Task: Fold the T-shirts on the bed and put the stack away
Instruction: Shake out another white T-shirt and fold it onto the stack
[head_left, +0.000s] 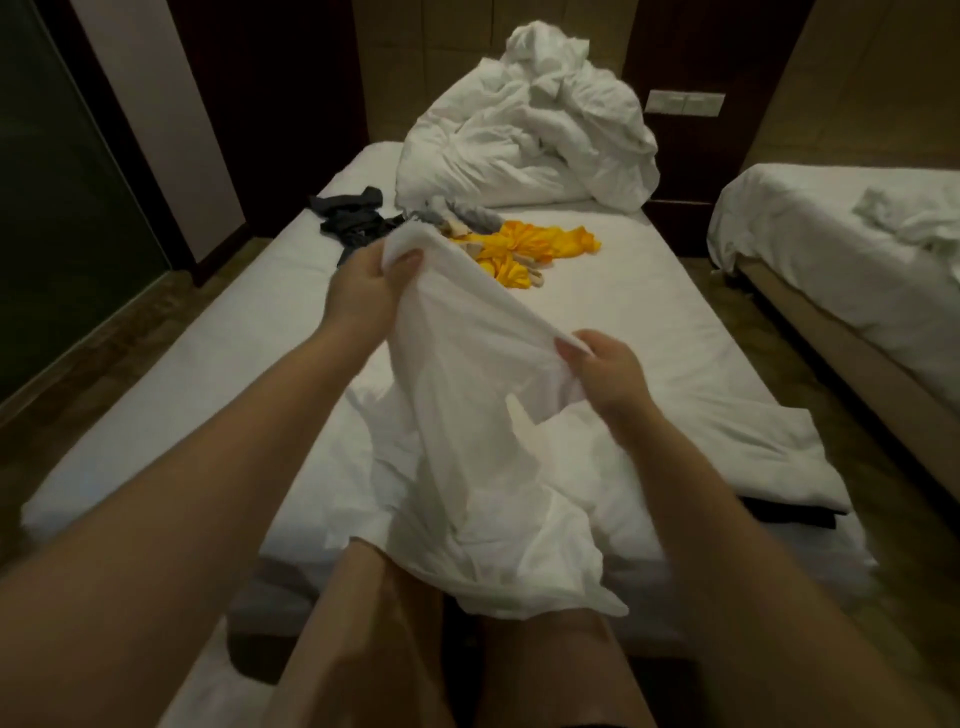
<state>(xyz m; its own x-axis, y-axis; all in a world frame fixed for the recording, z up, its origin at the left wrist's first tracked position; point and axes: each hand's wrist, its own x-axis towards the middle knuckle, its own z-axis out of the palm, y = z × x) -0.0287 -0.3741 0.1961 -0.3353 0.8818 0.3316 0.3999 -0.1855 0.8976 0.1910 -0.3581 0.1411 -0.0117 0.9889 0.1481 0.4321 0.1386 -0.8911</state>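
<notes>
A white T-shirt (483, 415) hangs crumpled between both hands above the near end of the bed (649, 312). My left hand (363, 283) grips its upper edge, thumb on top. Lower and to the right, my right hand (602, 371) pinches the same edge. The shirt's lower part drapes over the bed's foot and onto my legs. Farther up the bed lie a crumpled yellow T-shirt (530, 247), a dark T-shirt (353, 218) at the left, and a grey garment (467, 213) between them.
A heaped white duvet (530, 135) fills the head of the bed. A dark folded item (789, 512) peeks from under white cloth at the bed's near right corner. A second bed (841, 249) stands to the right across a narrow floor gap. A wall and dark glass door stand left.
</notes>
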